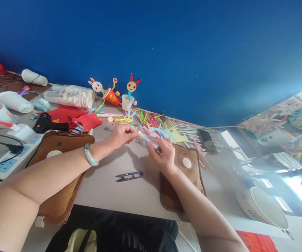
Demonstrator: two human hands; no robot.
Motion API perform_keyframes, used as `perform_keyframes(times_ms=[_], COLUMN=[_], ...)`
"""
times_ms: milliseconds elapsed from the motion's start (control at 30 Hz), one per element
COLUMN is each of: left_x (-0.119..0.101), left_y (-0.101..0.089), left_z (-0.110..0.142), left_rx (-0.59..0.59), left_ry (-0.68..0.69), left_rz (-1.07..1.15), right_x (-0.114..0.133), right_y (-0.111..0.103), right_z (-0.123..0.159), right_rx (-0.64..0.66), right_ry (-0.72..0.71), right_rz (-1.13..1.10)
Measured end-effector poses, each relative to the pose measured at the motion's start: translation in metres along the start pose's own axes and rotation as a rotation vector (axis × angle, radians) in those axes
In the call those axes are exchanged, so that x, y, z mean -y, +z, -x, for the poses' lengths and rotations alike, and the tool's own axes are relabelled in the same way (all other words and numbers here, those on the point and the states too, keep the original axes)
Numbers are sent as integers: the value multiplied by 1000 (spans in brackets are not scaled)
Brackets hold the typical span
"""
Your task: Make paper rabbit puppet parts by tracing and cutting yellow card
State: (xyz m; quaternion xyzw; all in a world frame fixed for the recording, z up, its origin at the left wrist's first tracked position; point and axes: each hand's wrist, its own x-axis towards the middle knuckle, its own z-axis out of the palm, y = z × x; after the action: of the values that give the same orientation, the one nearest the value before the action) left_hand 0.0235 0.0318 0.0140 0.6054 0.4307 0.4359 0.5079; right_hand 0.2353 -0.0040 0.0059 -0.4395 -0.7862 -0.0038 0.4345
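The left hand [126,135] is pressing its thumb and forefinger together at the end of a pale slim item [148,139], though whether it is pinching anything small there, I cannot tell. The right hand [163,152] is gripping that same item between thumb and curled fingers, holding it over the bench [106,189]. Dark thread snips [129,176] are lying nearer the body, while a brown pad is sitting under each forearm. Beyond the hands, yellow cut paper [178,135] and many coloured strips [157,121] are spreading towards the blue wall [151,59], with a black phone [207,141] resting to the right
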Motion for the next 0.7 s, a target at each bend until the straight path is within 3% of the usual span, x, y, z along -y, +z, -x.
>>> perform_keyframes(times_ms=[100, 167, 267, 367, 433, 500, 600, 700], left_x=[2, 0, -4, -4, -2, 1, 4, 5], left_y=[-1, -3, -5, -7, -7, -7, -9, -10], left_z=[-1, 0, 2, 1, -3, -7, -13, -16], left_rx=[-15, -29, -39, -29, -42, -74, -105, -112], left_ry=[44, 66, 62, 31, -2, -25, -25, -17], left_rz=[-26, -32, 19, 136, 224, 303, 384, 427], right_x=[-3, -4, -5, -7, -9, -13, -16, -18], right_y=[-2, -4, -5, -5, -3, -1, 3, 9], right_z=[0, 0, -1, -3, -4, -4, -2, 1], right_rx=[0, -33, -96, -74, 15, 189, 482, 621], right_ry=[-162, -146, 55, 327, 438, 468, 377, 230], right_rz=[138, 156, 45, -188, -317, -395, -412, -338])
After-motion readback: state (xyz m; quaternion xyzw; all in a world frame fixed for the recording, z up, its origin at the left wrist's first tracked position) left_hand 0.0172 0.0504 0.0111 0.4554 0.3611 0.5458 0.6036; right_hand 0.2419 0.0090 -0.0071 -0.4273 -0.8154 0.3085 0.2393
